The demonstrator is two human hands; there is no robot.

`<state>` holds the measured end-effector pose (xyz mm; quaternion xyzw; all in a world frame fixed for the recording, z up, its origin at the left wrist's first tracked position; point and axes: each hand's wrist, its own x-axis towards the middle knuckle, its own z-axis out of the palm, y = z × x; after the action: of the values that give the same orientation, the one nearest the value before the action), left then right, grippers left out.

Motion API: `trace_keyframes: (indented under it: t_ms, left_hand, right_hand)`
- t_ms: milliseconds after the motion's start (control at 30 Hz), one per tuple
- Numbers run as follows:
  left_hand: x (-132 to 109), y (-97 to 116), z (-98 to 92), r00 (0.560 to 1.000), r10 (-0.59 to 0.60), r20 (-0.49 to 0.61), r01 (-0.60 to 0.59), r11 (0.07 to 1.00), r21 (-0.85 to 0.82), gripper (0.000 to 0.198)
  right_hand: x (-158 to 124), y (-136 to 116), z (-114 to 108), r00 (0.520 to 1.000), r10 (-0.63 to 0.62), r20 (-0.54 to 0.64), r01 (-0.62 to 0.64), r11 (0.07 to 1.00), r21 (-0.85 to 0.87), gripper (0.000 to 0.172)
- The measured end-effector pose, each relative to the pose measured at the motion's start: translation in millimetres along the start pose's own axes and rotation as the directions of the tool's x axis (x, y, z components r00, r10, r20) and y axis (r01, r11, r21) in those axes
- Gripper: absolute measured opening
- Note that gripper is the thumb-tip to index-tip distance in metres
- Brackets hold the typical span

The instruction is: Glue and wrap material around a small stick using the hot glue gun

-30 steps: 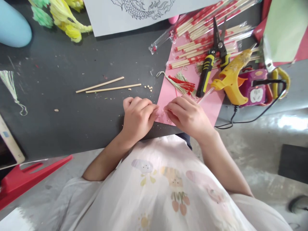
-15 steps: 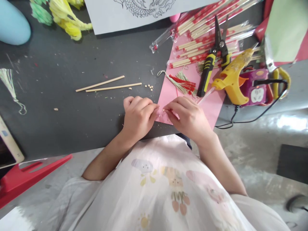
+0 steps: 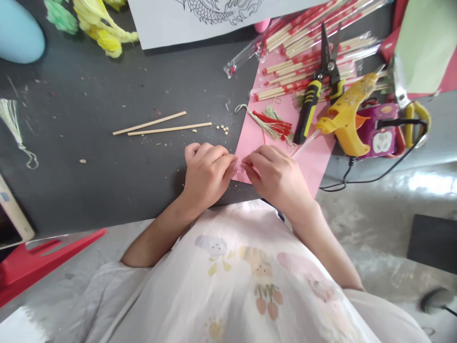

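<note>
Pinched fingertip to fingertip, our left hand (image 3: 206, 172) and right hand (image 3: 277, 176) meet at the near left corner of the pink paper sheet (image 3: 314, 162), each curled tight around something very small with a glimpse of red (image 3: 250, 164) between them; we cannot tell what this small piece is, nor which hand bears its weight; it lies directly between the two grips, at the paper's edge where it meets the dark table (image 3: 107, 166); both hands are equally close to it, the left knuckles resting over the table, the right over the paper; beyond the right hand, farther from us, lies a red and cream tassel (image 3: 271, 123), its long axis running left to right; a yellow-handled cutter (image 3: 314, 90) and a yellow glue gun (image 3: 344, 119) lie just right of the tassel; two bare bamboo sticks (image 3: 164, 126) lie side by side, well apart to the left, their length also left to right; a few tiny beads (image 3: 223, 128) sit near the sticks' right ends.
</note>
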<state>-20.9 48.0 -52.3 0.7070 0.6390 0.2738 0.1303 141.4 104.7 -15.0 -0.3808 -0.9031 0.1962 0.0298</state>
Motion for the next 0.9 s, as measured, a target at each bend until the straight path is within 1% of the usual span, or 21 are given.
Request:
trace_keyframes:
  t_ms: [100,200,267,400,533,733,900]
  left_hand:
    - [0.0,-0.1,0.1,1.000,0.006,0.003,-0.006,1.000,0.010,0.023]
    - [0.1,0.0,-0.4,1.000,0.010,0.011,-0.010,1.000,0.017,0.022]
    - [0.2,0.3,-0.6,1.000,0.009,0.010,-0.009,1.000,0.020,0.022]
    - [0.0,0.5,-0.4,1.000,0.006,0.003,-0.006,1.000,0.016,0.022]
    - [-0.2,0.4,-0.2,1.000,0.008,0.004,-0.008,1.000,0.006,0.023]
    - [0.0,0.6,-0.7,1.000,0.012,0.004,-0.012,1.000,0.008,0.021]
    - [-0.1,0.7,-0.9,1.000,0.012,0.006,-0.012,1.000,0.015,0.022]
  right_hand:
    - [0.4,-0.1,0.0,1.000,-0.008,-0.013,0.008,1.000,-0.011,0.022]
    - [0.7,2.9,-0.7,0.999,-0.012,-0.051,0.008,0.997,-0.073,0.021]
    - [0.4,5.1,-2.2,0.998,-0.043,-0.038,0.039,0.994,-0.106,0.021]
    - [-0.9,6.9,-5.2,0.996,-0.092,-0.002,0.092,0.991,-0.097,0.021]
    - [-0.5,7.3,-4.7,0.996,-0.091,0.008,0.092,0.990,-0.104,0.019]
    - [2.2,8.6,-3.1,0.998,-0.061,-0.013,0.059,0.994,-0.092,0.019]
    - [1.9,8.5,-4.8,0.996,-0.083,0.015,0.084,0.988,-0.126,0.019]
